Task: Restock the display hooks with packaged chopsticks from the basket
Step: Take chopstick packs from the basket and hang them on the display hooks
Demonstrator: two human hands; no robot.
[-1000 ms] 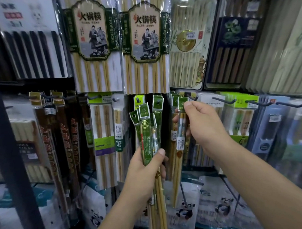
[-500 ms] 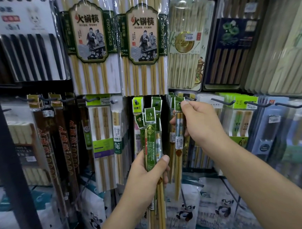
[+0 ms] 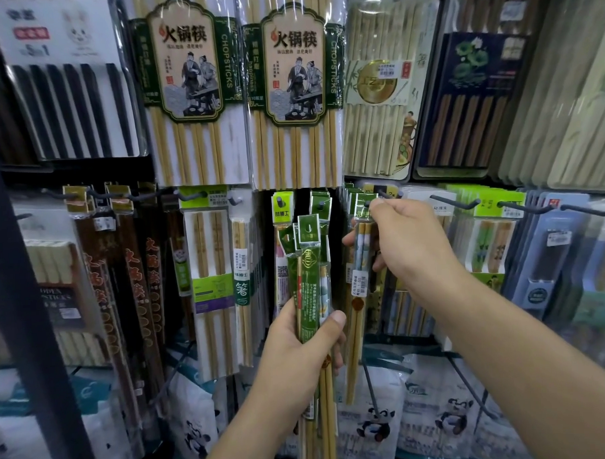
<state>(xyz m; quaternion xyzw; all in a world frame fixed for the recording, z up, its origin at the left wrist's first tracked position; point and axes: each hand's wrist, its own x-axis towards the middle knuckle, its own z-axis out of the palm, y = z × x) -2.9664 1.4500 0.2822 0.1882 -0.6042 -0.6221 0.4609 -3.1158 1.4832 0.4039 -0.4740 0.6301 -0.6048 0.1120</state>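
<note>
My left hand (image 3: 306,339) grips a bundle of several green-headed chopstick packets (image 3: 307,273), held upright in front of the display's lower middle. My right hand (image 3: 408,246) pinches the green top of one chopstick packet (image 3: 361,282) at a black display hook (image 3: 384,194), where more green-headed packets hang behind it. The packet hangs straight down below my fingers, with a white price sticker on it. The basket is not in view.
Large hot-pot chopstick packs (image 3: 190,89) hang above. Dark brown packets (image 3: 138,269) and green-labelled packs (image 3: 213,280) fill hooks at the left. More black hooks (image 3: 454,203) jut out at the right. Panda-printed bags (image 3: 373,422) line the bottom shelf. A dark upright post (image 3: 26,324) stands at the left.
My right hand has lifted its packet slightly up to the hook. My left hand has raised the bundle a little and drawn its packets closer together.
</note>
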